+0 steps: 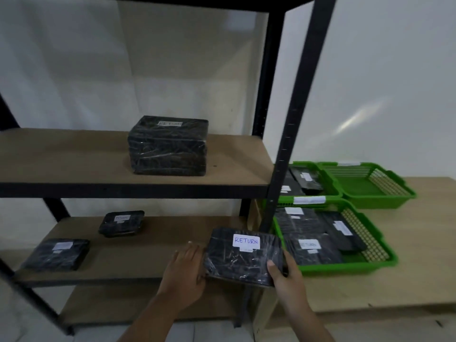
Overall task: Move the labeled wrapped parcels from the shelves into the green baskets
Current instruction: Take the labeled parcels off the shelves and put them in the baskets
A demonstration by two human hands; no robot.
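Note:
A flat black wrapped parcel (pixel 243 257) with a white label reading RETURN is held between both hands at the right end of the lower shelf. My left hand (pixel 183 271) grips its left edge with the fingers underneath. My right hand (pixel 286 277) grips its right corner, thumb on top. A big black parcel (pixel 167 146) stands on the upper shelf. Two smaller parcels (pixel 122 223) (pixel 56 254) lie on the lower shelf. The nearest green basket (pixel 385 260) on the table to the right holds several parcels.
A black shelf post (pixel 286 149) stands between the held parcel and the baskets. A second green basket (pixel 333 193) behind holds parcels, and a third (pixel 394 196) at the far right shows none. The wooden table (pixel 407 280) carries the baskets.

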